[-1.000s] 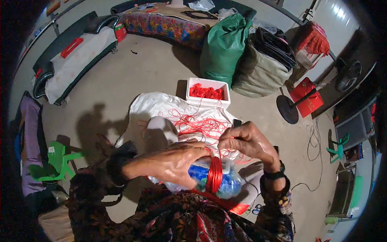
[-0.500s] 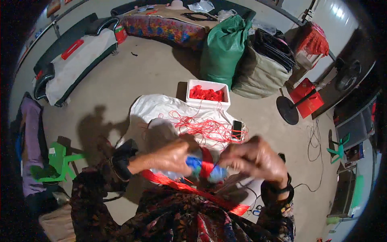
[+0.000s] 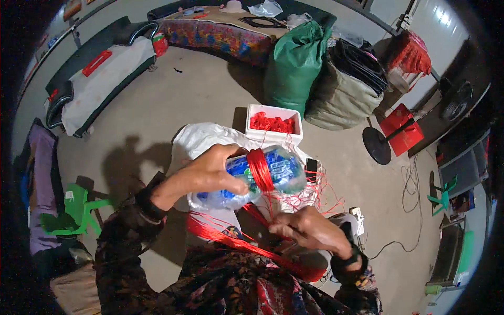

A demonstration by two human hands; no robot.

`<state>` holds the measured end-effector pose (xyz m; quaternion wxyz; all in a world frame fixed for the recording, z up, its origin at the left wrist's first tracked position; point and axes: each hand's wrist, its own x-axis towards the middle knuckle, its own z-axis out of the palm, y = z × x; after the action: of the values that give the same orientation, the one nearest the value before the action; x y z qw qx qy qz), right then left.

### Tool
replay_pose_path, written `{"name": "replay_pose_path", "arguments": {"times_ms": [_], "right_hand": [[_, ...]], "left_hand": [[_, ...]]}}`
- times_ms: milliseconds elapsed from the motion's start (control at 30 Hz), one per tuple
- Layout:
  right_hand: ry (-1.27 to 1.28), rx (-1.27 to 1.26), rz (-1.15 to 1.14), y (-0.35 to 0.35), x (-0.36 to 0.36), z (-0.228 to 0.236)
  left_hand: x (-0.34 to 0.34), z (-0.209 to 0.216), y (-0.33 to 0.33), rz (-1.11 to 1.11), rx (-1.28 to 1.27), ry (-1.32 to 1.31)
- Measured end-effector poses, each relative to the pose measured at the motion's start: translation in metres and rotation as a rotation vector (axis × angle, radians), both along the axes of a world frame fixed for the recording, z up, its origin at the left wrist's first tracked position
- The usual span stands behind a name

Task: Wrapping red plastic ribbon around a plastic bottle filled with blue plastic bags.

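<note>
A clear plastic-wrapped bundle (image 3: 287, 170) with blue printing lies crosswise above my lap. Round its middle runs a thick band of red cord (image 3: 260, 170). My left hand (image 3: 212, 173) grips the bundle's left part from above, thumb on the near side. Lower and to the right, my right hand (image 3: 307, 231) is closed, its fingertips pinching red cord just below the bundle. Across my lap stretches a long hank of red cord (image 3: 247, 247). Loose red strands tangle behind the bundle, partly hidden by it, on a white sheet (image 3: 197, 139).
Ahead stands a white foam box (image 3: 274, 137) of red cord. A phone (image 3: 311, 169) lies right of the bundle. Farther back are a green sack (image 3: 294, 68) and a pale sack (image 3: 341, 100); a fan (image 3: 377, 146) is at right, a green stool (image 3: 76, 210) at left.
The bundle has swung up and away from me, so its wound middle shows fully. My right hand has dropped down and toward me with the cord. The left hand keeps its grip.
</note>
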<state>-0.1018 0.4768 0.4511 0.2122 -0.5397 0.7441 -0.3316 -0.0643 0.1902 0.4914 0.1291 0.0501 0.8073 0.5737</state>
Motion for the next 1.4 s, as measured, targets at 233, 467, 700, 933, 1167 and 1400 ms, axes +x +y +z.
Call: {"name": "replay_pose_path", "arguments": {"times_ms": [233, 467, 700, 933, 1167, 1400], "right_hand": [[-0.113, -0.201, -0.061, -0.010, -0.032, 0.080], [-0.558, -0.193, -0.272, 0.006, -0.044, -0.042], [-0.166, -0.037, -0.060, 0.004, 0.002, 0.013], [-0.192, -0.079, -0.090, -0.022, -0.044, 0.081], [-0.554, -0.106, -0.201, -0.012, -0.039, -0.061], [-0.254, -0.072, 0.007, -0.030, 0.002, 0.074]], "left_hand": [[0.012, -0.039, 0.033, -0.292, -0.322, 0.105], [0.027, 0.022, 0.022, -0.152, 0.014, 0.268], [-0.014, -0.034, -0.013, 0.112, -0.107, -0.096], [0.035, -0.034, 0.044, -0.348, -0.335, 0.422], [0.020, 0.027, 0.003, -0.089, 0.056, 0.201], [0.013, -0.066, -0.004, -0.039, -0.463, 0.463]]}}
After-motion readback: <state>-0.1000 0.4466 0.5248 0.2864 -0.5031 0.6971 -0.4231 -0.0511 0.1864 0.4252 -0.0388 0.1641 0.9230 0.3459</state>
